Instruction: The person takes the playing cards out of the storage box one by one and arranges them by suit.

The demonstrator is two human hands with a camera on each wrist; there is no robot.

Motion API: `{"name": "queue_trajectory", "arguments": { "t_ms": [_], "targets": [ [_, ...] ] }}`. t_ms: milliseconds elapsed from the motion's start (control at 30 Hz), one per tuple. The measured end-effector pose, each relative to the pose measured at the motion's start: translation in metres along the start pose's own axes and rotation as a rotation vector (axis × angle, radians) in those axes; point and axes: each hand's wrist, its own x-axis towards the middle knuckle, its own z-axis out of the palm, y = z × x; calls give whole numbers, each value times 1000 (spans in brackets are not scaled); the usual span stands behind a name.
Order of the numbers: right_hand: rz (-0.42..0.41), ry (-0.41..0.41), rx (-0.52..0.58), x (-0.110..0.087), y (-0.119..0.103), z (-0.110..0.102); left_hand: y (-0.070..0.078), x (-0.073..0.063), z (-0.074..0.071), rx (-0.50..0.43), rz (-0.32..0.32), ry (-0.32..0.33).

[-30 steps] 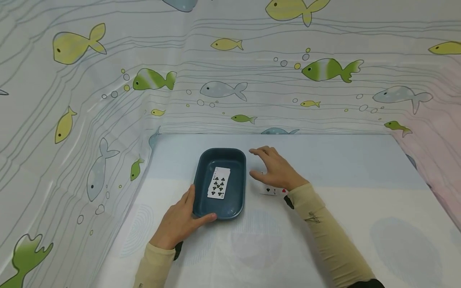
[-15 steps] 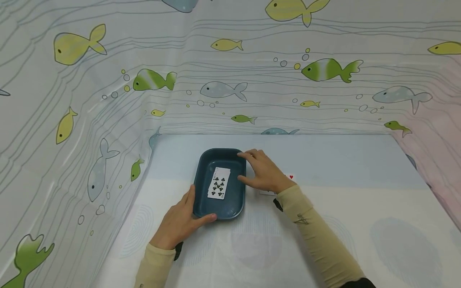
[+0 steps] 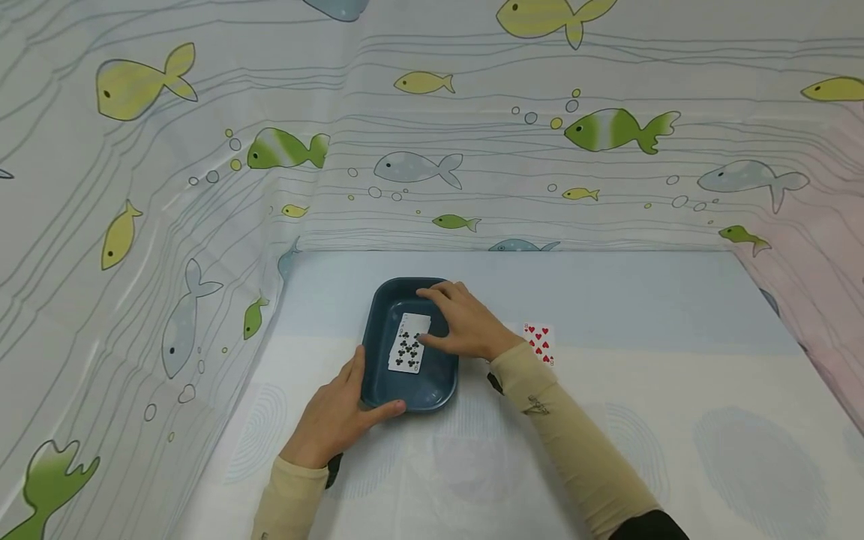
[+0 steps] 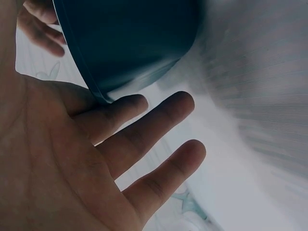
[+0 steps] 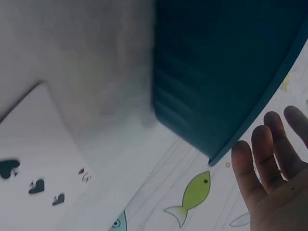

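Note:
A dark blue rectangular tray lies on the table, with a small, slightly uneven stack of playing cards inside, a clubs card on top. My left hand rests against the tray's near left corner, thumb along the near rim. In the left wrist view its straight fingers spread beside the tray wall. My right hand hovers over the tray's right side, thumb tip near the stack, with nothing visible in its grasp. A hearts card lies right of the tray. A spades card shows in the right wrist view.
White and pale blue cloth covers the table. Behind it and on the left rises a fish-patterned curtain. Pinkish cloth hangs at the right.
My right hand has moved left from above the table cards to over the tray, uncovering the hearts card. The left hand and the tray have stayed in place.

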Motion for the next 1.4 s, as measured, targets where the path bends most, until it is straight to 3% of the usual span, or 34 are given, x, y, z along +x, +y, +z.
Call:
{"name": "queue_trajectory", "arguments": {
  "t_ms": [400,867,1033,1400],
  "targets": [
    [0,-93,3,13,-11,23,-2,0,1,4,-6,-7],
    [5,-189,-258,19,-14,41,-2,-1,-1,-4,12,-5],
    [-6,-188,-362,18,-13,48,-2,-1,-1,-2,15,-7],
    [16,-228,-483,18,-20,46,-3,1,0,8,25,-6]
  ]
}}
